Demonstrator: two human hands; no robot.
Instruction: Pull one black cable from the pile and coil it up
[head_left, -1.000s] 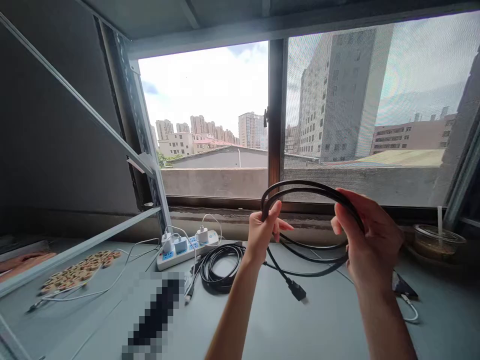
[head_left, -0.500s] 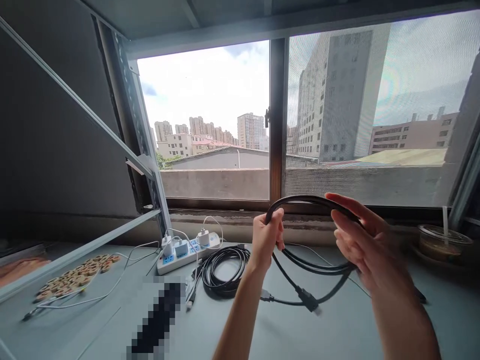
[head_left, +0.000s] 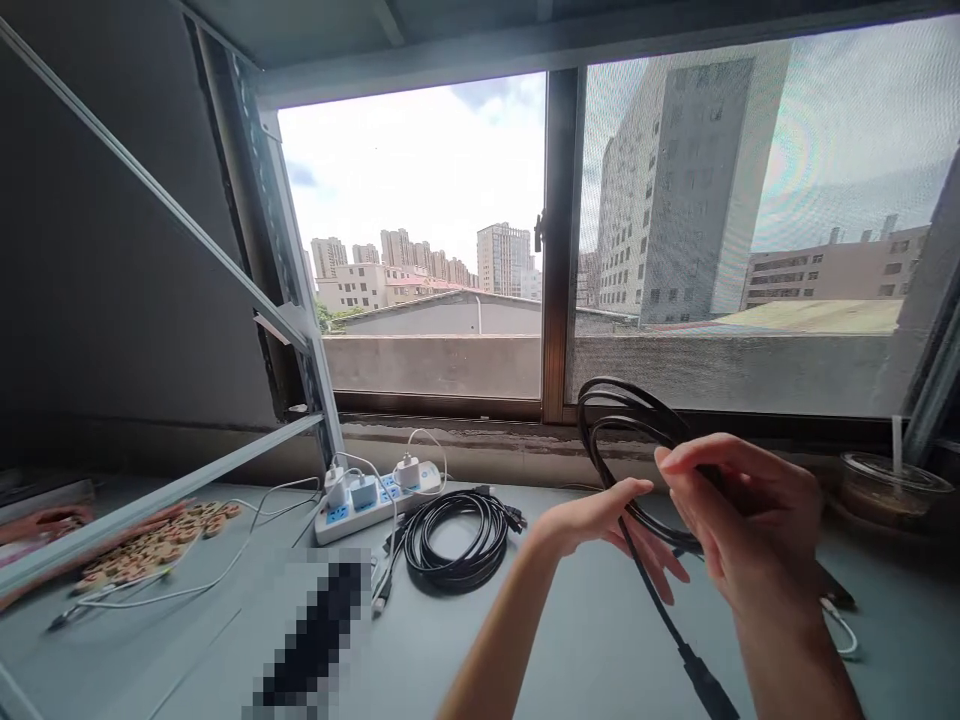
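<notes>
A looped black cable (head_left: 583, 420) is held up above the desk, its coils standing in front of the window sill. My right hand (head_left: 754, 520) is closed around the bundled loops, thumb and index finger near each other. Beside it, my left hand (head_left: 592, 522) has its fingers stretched out and apart, with the cable passing between thumb and fingers. One cable end with a black connector (head_left: 706, 684) hangs down below the hands. On the desk behind my left forearm lies another coiled black cable (head_left: 420, 565) with its plug ends at the right.
A white power strip (head_left: 345, 527) with several chargers stands by the wall. White cables and a patterned brown mat (head_left: 142, 550) lie at the left, near a pixelated dark object (head_left: 315, 640). A lidded drink cup (head_left: 892, 490) with a straw is at the right. Metal shelf posts (head_left: 289, 250) frame the window.
My left hand has let go of the loop, opened and moved right, next to my right hand. My right hand has closed on the loops. The hanging connector has moved right and down.
</notes>
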